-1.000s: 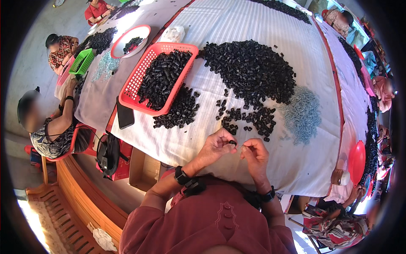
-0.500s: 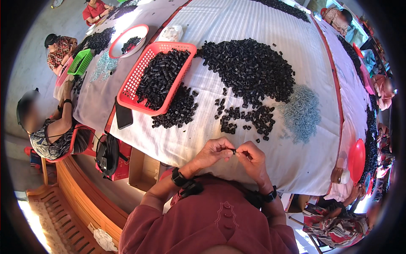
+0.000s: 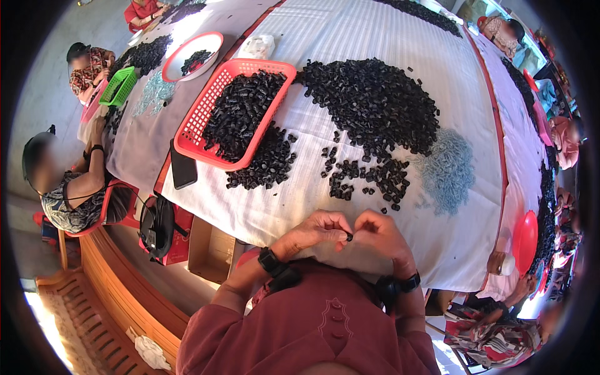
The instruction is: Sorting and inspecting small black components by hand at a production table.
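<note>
Head view. Both hands are meeting at 6 o'clock, just over the near edge of the table (image 3: 375, 69), which is wearing a white striped cloth.

The left hand (image 3: 314, 230) is curling its fingers inward, thumb and forefinger pinching toward a small black piece (image 3: 349, 237). The right hand (image 3: 382, 234) is closing its fingertips on the same piece from the other side; the 2 hands are touching at that point. Both are grasping it, neither is released. A dark band is sitting on each wrist.

At 12 o'clock from the hands, loose black pieces (image 3: 362, 178) are lying scattered on the cloth, well apart from the fingers. Farther up, a big black heap (image 3: 372, 103) is spreading across the centre. At 11 o'clock a red basket (image 3: 194, 140) is holding more black pieces, with a smaller pile (image 3: 262, 165) spilling beside its near corner. At 1 o'clock a patch of pale blue-grey bits (image 3: 447, 169) is lying just beside the heap. A dark phone (image 3: 183, 165) is resting at the table's edge at 10 o'clock.

A seated person (image 3: 72, 194) is working at 9 o'clock.
</note>
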### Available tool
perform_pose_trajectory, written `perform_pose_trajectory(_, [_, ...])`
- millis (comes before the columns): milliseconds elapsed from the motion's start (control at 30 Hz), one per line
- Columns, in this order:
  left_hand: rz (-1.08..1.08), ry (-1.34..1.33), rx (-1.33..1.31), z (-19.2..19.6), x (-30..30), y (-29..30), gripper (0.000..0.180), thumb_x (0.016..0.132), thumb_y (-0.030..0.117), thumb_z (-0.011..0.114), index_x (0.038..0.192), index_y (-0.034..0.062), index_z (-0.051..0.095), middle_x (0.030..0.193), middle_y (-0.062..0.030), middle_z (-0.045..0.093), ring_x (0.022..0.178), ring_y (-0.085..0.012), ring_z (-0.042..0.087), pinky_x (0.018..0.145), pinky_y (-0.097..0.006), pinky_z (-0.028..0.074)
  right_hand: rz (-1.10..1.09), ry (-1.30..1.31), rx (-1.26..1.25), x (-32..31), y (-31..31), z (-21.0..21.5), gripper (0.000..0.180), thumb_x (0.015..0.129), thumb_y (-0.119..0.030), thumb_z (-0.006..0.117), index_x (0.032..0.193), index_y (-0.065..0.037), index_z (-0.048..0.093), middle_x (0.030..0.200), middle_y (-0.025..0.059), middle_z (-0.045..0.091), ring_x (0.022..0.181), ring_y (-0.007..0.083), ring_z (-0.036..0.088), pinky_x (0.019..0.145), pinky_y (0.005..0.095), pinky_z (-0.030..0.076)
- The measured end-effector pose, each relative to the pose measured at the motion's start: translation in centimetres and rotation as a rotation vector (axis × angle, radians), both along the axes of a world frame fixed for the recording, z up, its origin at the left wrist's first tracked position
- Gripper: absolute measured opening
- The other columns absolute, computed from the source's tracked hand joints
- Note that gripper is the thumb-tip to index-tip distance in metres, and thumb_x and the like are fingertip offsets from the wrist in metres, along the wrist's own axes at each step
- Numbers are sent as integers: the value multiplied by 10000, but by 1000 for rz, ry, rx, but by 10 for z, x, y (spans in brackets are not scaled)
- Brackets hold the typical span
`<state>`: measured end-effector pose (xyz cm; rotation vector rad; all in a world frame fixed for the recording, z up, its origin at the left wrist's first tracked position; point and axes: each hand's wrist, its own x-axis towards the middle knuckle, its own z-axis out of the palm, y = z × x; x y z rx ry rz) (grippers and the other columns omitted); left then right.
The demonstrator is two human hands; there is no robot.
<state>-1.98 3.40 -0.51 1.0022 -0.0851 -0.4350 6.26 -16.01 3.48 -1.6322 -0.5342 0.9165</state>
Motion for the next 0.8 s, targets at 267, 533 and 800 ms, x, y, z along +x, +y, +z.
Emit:
perform_pose_trajectory(267, [82, 42, -155, -12, 2, 4, 87, 860, 52, 591, 931, 0, 592, 801, -63, 617, 683, -138, 603, 658, -266, 505, -338, -827, -260, 30, 18, -22, 124, 785, -12, 591, 901, -28, 551, 838, 130, 533, 705, 301, 565, 615, 382, 460])
perform_pose_trajectory(533, [114, 76, -172, -18, 1, 5, 113, 854, 49, 593, 952, -9, 597, 822, -72, 619, 715, -156, 618, 677, -284, 515, -259, -1059, -388, 31, 25, -30, 121, 792, -12, 563, 909, -16, 530, 865, 176, 521, 772, 395, 535, 678, 441, 448])
perform_pose_trajectory(800, [240, 40, -172, -18, 1, 3, 150, 873, 86, 585, 990, -7, 570, 857, -93, 637, 729, -168, 622, 702, -297, 515, -274, -462, -45, 8, 18, -14, 103, 778, 39, 579, 851, -11, 526, 754, 40, 536, 641, 120, 521, 579, 248, 436])
